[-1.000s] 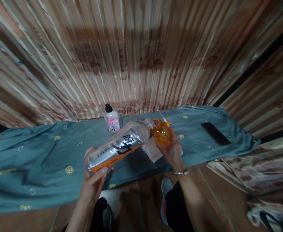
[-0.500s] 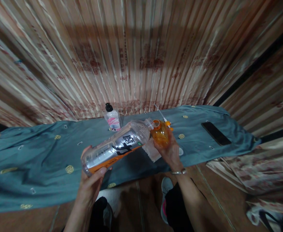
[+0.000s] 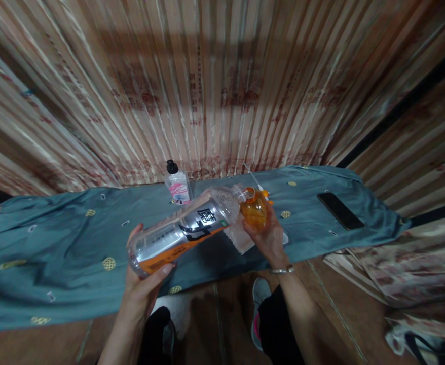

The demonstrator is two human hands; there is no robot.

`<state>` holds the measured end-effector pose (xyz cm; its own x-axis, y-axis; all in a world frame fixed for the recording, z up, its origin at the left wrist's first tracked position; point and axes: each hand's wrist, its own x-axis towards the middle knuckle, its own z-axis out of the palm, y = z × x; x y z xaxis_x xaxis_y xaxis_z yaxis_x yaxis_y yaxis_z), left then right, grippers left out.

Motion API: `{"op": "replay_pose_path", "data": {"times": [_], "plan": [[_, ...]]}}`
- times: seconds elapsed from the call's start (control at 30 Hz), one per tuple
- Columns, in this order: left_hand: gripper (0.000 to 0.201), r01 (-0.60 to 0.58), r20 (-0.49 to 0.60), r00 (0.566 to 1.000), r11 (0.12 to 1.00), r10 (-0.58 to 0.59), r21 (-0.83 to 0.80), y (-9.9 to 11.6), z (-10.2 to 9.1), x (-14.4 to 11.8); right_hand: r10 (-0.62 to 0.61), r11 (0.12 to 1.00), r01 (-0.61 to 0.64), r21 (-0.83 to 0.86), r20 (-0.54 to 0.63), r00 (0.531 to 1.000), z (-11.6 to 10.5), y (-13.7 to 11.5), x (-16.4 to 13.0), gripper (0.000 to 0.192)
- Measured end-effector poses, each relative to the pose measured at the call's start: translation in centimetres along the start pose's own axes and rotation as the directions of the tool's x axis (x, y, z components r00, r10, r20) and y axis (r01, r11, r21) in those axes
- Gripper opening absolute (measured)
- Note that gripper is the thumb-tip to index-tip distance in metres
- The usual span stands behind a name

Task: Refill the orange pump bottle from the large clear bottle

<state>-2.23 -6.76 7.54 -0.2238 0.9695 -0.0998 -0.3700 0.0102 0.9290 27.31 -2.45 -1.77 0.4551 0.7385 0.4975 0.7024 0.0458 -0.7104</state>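
Observation:
My left hand (image 3: 142, 284) grips the base of a large clear plastic bottle (image 3: 184, 230) with an orange and black label, tipped almost flat with its mouth to the right. The mouth meets the opening of a small orange bottle (image 3: 253, 213), which my right hand (image 3: 268, 238) holds above a table draped in a blue-green cloth (image 3: 55, 253). A thin white pump tube with an orange head (image 3: 258, 186) lies on the cloth just behind the orange bottle. A clear plastic piece (image 3: 237, 238) rests under my right hand.
A small clear bottle with a black cap and pink label (image 3: 177, 183) stands at the back of the table. A black phone (image 3: 340, 210) lies at the right end. Striped curtains hang behind. My shoes show on the wooden floor below.
The large bottle's base has risen slightly, so it tips more steeply toward the orange bottle. Both hands keep their hold.

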Motion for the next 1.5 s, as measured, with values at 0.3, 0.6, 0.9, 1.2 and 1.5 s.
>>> {"op": "replay_pose_path", "data": {"times": [0.3,0.6,0.9,1.2,1.5], "plan": [[0.122,-0.02,-0.004,1.0,0.996,0.02,0.092,-0.3,-0.3,0.0,-0.04,0.998,0.041,0.042,-0.02,0.999,0.0,0.3,-0.2,0.087],[0.125,-0.019,-0.015,1.0,0.992,0.021,0.122,-0.4,-0.5,0.1,0.047,0.997,-0.047,0.068,0.008,0.999,-0.5,-0.5,0.2,0.088],[0.104,-0.026,0.02,1.0,0.992,0.024,0.12,0.3,-0.1,0.3,0.082,0.994,-0.085,0.064,0.042,0.996,-0.7,-0.6,0.2,0.091],[0.097,-0.044,0.03,0.999,0.996,0.042,0.079,0.7,0.4,0.0,0.115,0.989,-0.118,0.092,0.044,0.992,-0.7,-1.1,0.2,0.089],[0.095,-0.025,0.026,0.999,0.999,0.024,0.024,0.6,0.4,-0.1,0.072,0.992,-0.075,0.097,0.041,0.997,-0.6,-1.1,0.1,0.092]]}}
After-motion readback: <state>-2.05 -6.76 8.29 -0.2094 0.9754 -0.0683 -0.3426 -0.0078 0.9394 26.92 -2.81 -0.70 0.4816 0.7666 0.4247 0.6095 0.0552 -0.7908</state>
